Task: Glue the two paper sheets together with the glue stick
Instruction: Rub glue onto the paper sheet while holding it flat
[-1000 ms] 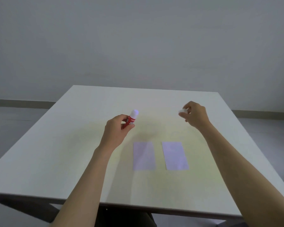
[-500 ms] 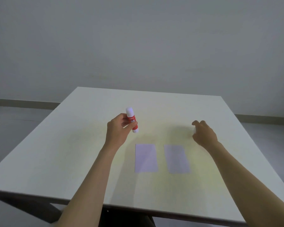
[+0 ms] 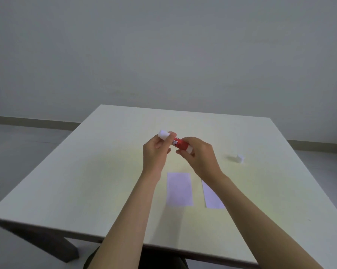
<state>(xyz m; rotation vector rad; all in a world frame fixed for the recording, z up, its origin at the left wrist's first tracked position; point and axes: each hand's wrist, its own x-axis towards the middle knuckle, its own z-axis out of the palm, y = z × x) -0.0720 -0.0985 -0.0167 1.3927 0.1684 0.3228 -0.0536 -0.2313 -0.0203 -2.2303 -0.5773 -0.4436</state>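
A red and white glue stick (image 3: 178, 143) is held above the table between both hands, lying nearly level with its white glue end pointing left. My left hand (image 3: 156, 152) pinches its left part, my right hand (image 3: 198, 154) grips its white base end. Two pale lilac paper sheets lie side by side below the hands: the left sheet (image 3: 179, 189) is fully visible, the right sheet (image 3: 212, 199) is partly covered by my right forearm. The white cap (image 3: 240, 158) stands on the table at the right.
The pale wooden table (image 3: 105, 171) has its near edge at the bottom and a dark leg at the lower left. A plain grey wall and floor lie behind.
My right hand set the cap down on the table at the right, then came back left onto the glue stick's base. The glue stick tilted to nearly level.
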